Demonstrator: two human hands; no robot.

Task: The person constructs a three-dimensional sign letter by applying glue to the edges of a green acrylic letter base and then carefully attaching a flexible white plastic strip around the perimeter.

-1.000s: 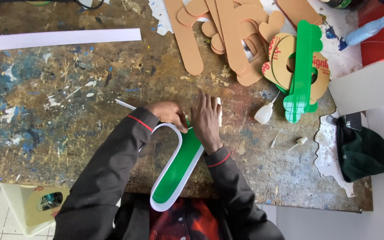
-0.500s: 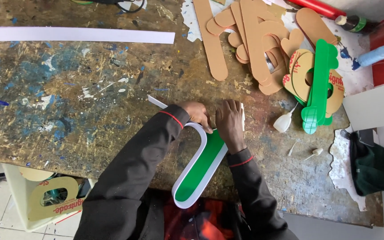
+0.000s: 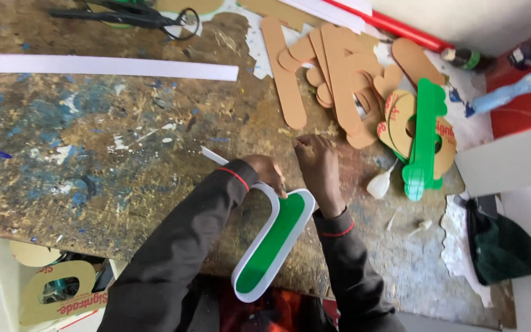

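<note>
Hands at front edge of paint-stained counter (image 3: 93, 166). Left hand (image 3: 268, 174) curled shut on top end of green oval piece w/ white rim (image 3: 273, 245), which lies tilted, lower end hanging past counter edge. Right hand (image 3: 316, 163) just beside it, fingers pinched together above the oval's top; can't tell if anything's in the pinch. Tan cardboard cutouts (image 3: 333, 80) piled further back, green shape (image 3: 425, 138) to the right, long white strip (image 3: 102, 66) and scissors (image 3: 130, 15) at far left.
</note>
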